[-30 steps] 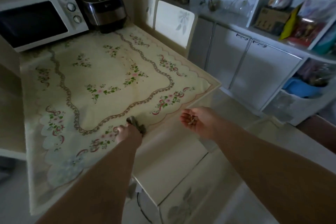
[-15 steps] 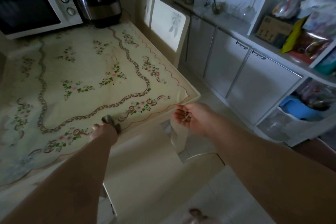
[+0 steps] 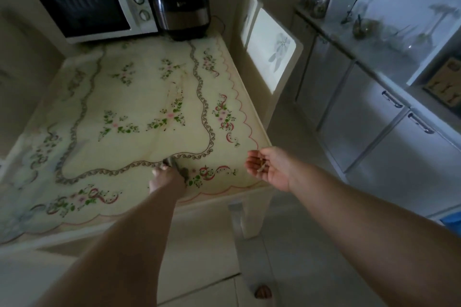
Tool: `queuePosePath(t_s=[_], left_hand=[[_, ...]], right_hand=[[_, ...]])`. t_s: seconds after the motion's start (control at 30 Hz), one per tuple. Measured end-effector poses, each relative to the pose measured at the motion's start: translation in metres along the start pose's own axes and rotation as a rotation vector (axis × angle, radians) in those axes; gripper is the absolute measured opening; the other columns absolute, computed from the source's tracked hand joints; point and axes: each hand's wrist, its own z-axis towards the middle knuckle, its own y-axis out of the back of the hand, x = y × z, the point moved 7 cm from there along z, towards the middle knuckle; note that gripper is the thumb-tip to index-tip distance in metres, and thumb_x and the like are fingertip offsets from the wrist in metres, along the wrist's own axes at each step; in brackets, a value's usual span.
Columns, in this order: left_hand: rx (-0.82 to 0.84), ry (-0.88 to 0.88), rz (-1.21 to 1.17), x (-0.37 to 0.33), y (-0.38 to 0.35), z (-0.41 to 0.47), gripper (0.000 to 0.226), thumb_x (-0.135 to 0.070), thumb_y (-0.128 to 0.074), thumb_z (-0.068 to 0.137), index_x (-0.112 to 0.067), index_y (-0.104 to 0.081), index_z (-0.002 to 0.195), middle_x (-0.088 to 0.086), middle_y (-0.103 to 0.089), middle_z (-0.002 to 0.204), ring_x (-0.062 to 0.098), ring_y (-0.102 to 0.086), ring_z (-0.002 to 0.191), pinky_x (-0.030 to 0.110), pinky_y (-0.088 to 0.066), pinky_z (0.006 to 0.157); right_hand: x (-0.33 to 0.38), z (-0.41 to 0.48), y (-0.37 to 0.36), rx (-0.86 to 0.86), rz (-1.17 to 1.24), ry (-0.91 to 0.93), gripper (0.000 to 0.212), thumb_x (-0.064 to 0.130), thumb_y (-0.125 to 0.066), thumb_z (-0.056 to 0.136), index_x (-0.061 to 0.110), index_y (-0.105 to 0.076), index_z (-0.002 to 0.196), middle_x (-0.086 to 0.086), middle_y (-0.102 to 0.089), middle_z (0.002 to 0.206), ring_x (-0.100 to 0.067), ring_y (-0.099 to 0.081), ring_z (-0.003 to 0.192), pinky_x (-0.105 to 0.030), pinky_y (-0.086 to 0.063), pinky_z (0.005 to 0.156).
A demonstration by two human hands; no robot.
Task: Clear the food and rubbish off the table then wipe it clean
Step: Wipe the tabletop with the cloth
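Head view. Left hand (image 3: pixel 166 178), fingers curled round a dark cloth (image 3: pixel 179 169), presses it on the floral tablecloth (image 3: pixel 129 97) near its front edge. Right hand (image 3: pixel 273 169) is palm up with fingers relaxed, crumbs (image 3: pixel 262 167) lying in it, just off the front right corner. Microwave (image 3: pixel 94 7) and rice cooker (image 3: pixel 182 5) stand at the far end. A chair (image 3: pixel 272 57) is beside the right edge.

We see a dim, underexposed room. Cool daylight from the upper right brightens the shelves (image 3: pixel 399 22) and chair back (image 3: pixel 272 57); the left of the table (image 3: pixel 255 209) and the lower frame lie in shadow. Edges bow and blur slightly.
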Motion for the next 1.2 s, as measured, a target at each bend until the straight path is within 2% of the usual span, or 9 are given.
queuePosePath(t_s=[0.23, 0.37, 0.4, 0.47, 0.57, 0.73, 0.9, 1.03, 1.2], left_hand=[[0.033, 0.104, -0.13, -0.031, -0.003, 0.006, 0.064, -0.024, -0.049, 0.098, -0.005, -0.018, 0.15, 0.02, -0.026, 0.148, 0.036, -0.046, 0.126, 0.043, -0.046, 0.097], [-0.097, 0.114, 0.02, -0.035, 0.009, 0.003, 0.064, -0.041, -0.053, 0.093, -0.014, -0.029, 0.146, 0.011, -0.033, 0.144, 0.03, -0.033, 0.131, 0.043, -0.037, 0.103], [-0.121, 0.095, 0.031, -0.036, 0.009, 0.003, 0.065, -0.043, -0.051, 0.093, -0.017, -0.027, 0.147, 0.011, -0.027, 0.148, 0.03, -0.026, 0.136, 0.043, -0.029, 0.109], [-0.114, 0.062, -0.024, -0.036, -0.003, 0.003, 0.073, -0.037, -0.049, 0.096, -0.024, -0.005, 0.153, 0.007, -0.002, 0.16, 0.031, -0.004, 0.146, 0.046, -0.01, 0.119], [-0.053, 0.051, -0.068, -0.043, -0.019, -0.007, 0.075, -0.022, -0.039, 0.1, -0.031, 0.014, 0.152, -0.001, 0.018, 0.161, 0.026, 0.012, 0.149, 0.042, 0.003, 0.12], [-0.022, 0.292, -0.153, -0.045, -0.024, -0.014, 0.065, -0.021, -0.031, 0.102, -0.025, 0.009, 0.154, -0.003, 0.017, 0.161, 0.022, 0.014, 0.148, 0.04, 0.005, 0.119], [0.024, 0.565, -0.209, -0.017, -0.03, -0.018, 0.065, -0.021, -0.031, 0.102, -0.018, 0.007, 0.154, 0.001, 0.018, 0.16, 0.025, 0.02, 0.146, 0.05, 0.009, 0.117], [0.057, 0.754, -0.37, 0.016, -0.036, -0.014, 0.057, -0.03, -0.017, 0.105, -0.014, 0.009, 0.153, 0.005, 0.017, 0.161, 0.025, 0.018, 0.147, 0.046, 0.01, 0.119], [0.017, 0.901, -0.465, 0.056, -0.035, 0.004, 0.068, -0.04, -0.023, 0.104, -0.005, 0.01, 0.152, 0.014, 0.017, 0.16, 0.029, 0.017, 0.147, 0.044, 0.011, 0.118]], right_hand=[[0.046, 0.047, -0.011, 0.065, -0.204, -0.054, 0.03, 0.012, -0.036, 0.1, -0.001, -0.06, 0.088, -0.013, -0.063, 0.077, -0.02, -0.062, 0.065, -0.027, -0.052, 0.058], [0.058, 0.069, -0.038, 0.162, -0.329, -0.095, 0.029, 0.012, -0.037, 0.1, -0.002, -0.061, 0.09, -0.014, -0.064, 0.075, -0.021, -0.062, 0.066, -0.029, -0.053, 0.065], [0.06, 0.075, -0.046, 0.192, -0.353, -0.106, 0.03, 0.012, -0.037, 0.1, -0.002, -0.06, 0.087, -0.013, -0.063, 0.075, -0.021, -0.062, 0.066, -0.029, -0.053, 0.064], [0.064, 0.083, -0.059, 0.253, -0.395, -0.134, 0.033, 0.012, -0.035, 0.101, 0.0, -0.06, 0.083, -0.012, -0.062, 0.073, -0.02, -0.061, 0.065, -0.027, -0.053, 0.059], [0.074, 0.094, -0.076, 0.357, -0.465, -0.197, 0.037, 0.012, -0.032, 0.102, 0.001, -0.059, 0.079, -0.011, -0.061, 0.072, -0.019, -0.06, 0.065, -0.026, -0.054, 0.059], [0.098, 0.115, -0.085, 0.443, -0.531, -0.242, 0.035, 0.012, -0.033, 0.101, 0.002, -0.059, 0.08, -0.011, -0.061, 0.072, -0.02, -0.061, 0.067, -0.029, -0.053, 0.071], [0.096, 0.125, -0.09, 0.483, -0.569, -0.321, 0.036, 0.013, -0.033, 0.102, 0.002, -0.058, 0.078, -0.012, -0.06, 0.073, -0.019, -0.059, 0.067, -0.028, -0.051, 0.068], [0.093, 0.139, -0.094, 0.471, -0.58, -0.335, 0.038, 0.015, -0.031, 0.102, 0.003, -0.058, 0.078, -0.011, -0.06, 0.073, -0.019, -0.06, 0.067, -0.026, -0.052, 0.065], [0.092, 0.162, -0.104, 0.414, -0.601, -0.317, 0.037, 0.014, -0.033, 0.102, 0.001, -0.06, 0.081, -0.012, -0.062, 0.073, -0.02, -0.061, 0.067, -0.028, -0.052, 0.067]])
